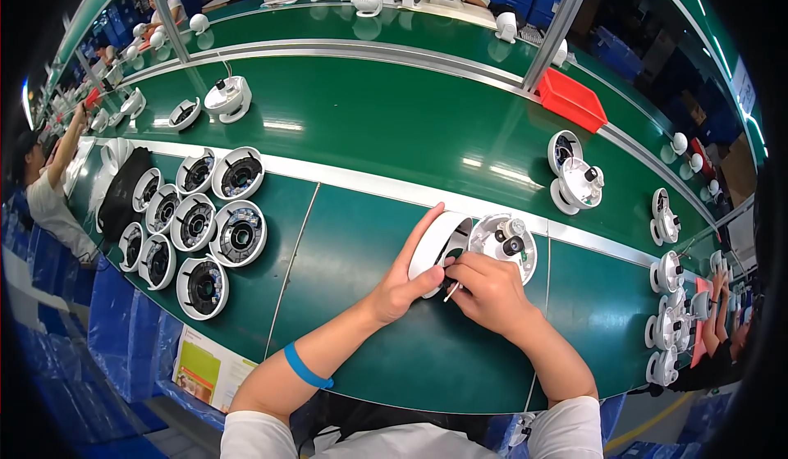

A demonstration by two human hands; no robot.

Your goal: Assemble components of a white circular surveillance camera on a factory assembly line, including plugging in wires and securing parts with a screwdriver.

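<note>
My left hand [402, 288] is closed around a white round camera housing [437, 250], tilted on its side above the green bench. Its thumb lies at the rim and the fingers are behind the shell. The fingers of my right hand [491, 288] are pinched together at the housing's open side, with a thin white piece [451, 292] poking out below them. What exactly they pinch is hidden. Just beyond my right hand is an open white camera body [525, 264] with a black lens and a white motor part, close against the housing.
Several white shells with black inner rings [203, 287] stand on the left of the bench, beside a black bag [125, 192]. Partly built cameras sit on the conveyor [353, 114] and at the far right [663, 367]. A red tray [572, 100] is behind. Co-workers sit left, right and opposite.
</note>
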